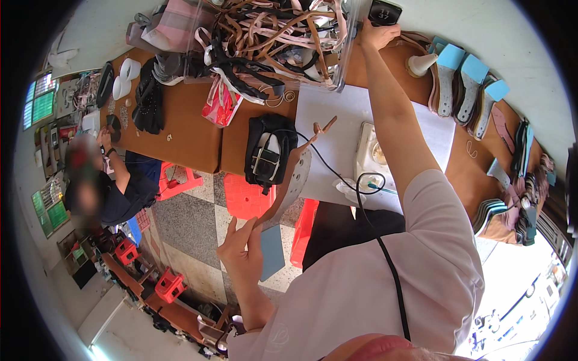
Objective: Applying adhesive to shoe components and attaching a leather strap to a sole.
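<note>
My left hand pinches a curved leather strap piece over the gap in front of the table. This piece has a brown side, a grey face with round holes, and a thin twisted end pointing away from me. A flat blue panel hangs beside my fingers and seems part of it. Stretched far out, my right hand has its fingers closed at the lower edge of a black phone with a lit screen. Beneath that forearm, a cream-coloured device lies on a white sheet.
A clear bin overflows with straps. Bundles of blue-ended pieces and a white cone occupy the right. A black pouch with a cable sits at the table edge. Red stools stand below; another person sits left.
</note>
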A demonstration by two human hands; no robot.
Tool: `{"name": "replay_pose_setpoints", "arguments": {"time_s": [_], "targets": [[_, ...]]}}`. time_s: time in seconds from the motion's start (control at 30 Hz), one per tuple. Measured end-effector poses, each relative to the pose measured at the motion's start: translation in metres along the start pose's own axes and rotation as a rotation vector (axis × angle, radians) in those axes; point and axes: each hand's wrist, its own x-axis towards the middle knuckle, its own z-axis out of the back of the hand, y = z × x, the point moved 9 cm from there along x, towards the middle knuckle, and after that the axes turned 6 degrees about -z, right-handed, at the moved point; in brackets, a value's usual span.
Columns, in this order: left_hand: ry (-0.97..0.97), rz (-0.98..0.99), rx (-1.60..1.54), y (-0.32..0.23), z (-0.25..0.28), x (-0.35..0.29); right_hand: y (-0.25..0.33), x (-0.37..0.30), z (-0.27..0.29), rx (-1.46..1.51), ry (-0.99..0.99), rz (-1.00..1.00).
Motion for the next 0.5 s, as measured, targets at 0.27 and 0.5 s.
{"name": "replay_pose_setpoints", "arguments": {"time_s": [0.27, 0.5], "targets": [[-0.037, -0.014, 0.010, -0.008, 0.005, -0.001, -0.015, 0.010, -0.016, -0.072, 0.000, 0.031], [-0.052, -0.164, 0.170, -0.031, 0.007, 0.020, -0.001, 0.050, -0.016, -0.016, 0.188, 0.049]]}}
